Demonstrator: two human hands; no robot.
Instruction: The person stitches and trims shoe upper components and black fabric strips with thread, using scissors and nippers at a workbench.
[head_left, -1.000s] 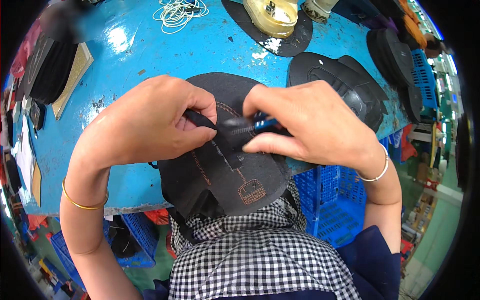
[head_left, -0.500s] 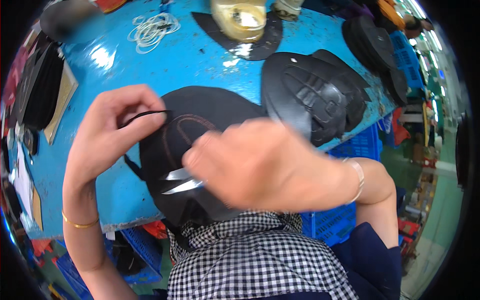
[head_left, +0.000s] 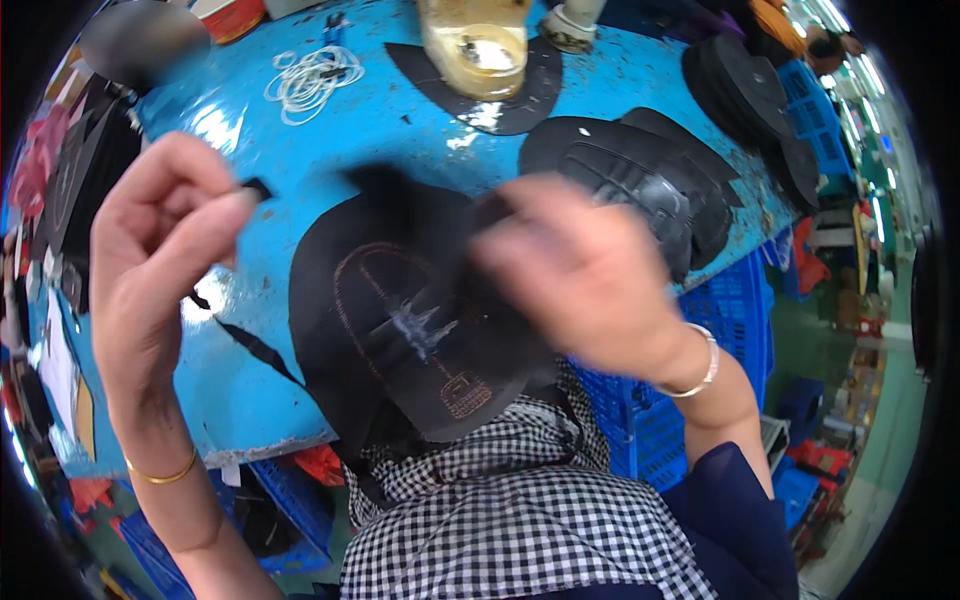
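Note:
A black, rounded flat piece (head_left: 325, 270) with reddish-brown stitched lines lies at the table's front edge, partly over my checked apron. Some pale, jagged marking shows in its middle. My left hand (head_left: 165, 245) is up at its left, thumb and finger closed on the end of a thin black strip (head_left: 258, 350); the strip hangs down toward the piece's left edge. Over the piece's right side is my right hand (head_left: 590, 270), smeared by motion. Dark blurred material shows at its fingertips; whether they hold it, I cannot tell. No metal blades can be made out now.
Farther right lie stacked black moulded pieces (head_left: 640, 185), with another black stack (head_left: 740, 95) behind. A yellowed container (head_left: 475, 45) stands on a black piece at the back, near a bundle of pale rings (head_left: 310, 85). Blue crates (head_left: 715, 310) stand beside the table.
My left hand has moved left and up, away from the piece, with the black strip. My right hand has swung right and up; the metal blades seen at it earlier no longer show.

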